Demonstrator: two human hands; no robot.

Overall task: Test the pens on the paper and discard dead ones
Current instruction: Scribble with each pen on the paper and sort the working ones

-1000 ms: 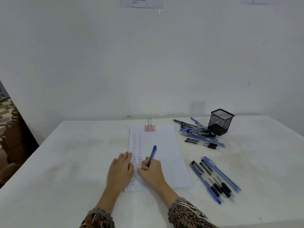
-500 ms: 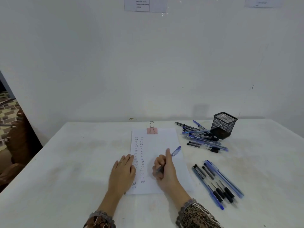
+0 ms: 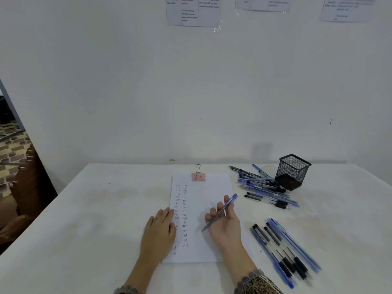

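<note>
One blue pen sits gripped in the curled right hand, lower centre; the flat left hand presses the paper

Brown patterned sleeves, grey lace cuffs

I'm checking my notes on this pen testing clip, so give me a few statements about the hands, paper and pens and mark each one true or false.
The right hand holds a translucent blue ballpoint pen. True.
The pink metal binder clip grips the near edge of the white paper sheet. False: it grips the far edge.
The left hand rests flat on the sheet's left edge. True.
The black wire-mesh pen cup lies on its side. False: it stands upright.
The handwritten tally marks fill the sheet's right half. False: they run in two columns down its left side.
</note>
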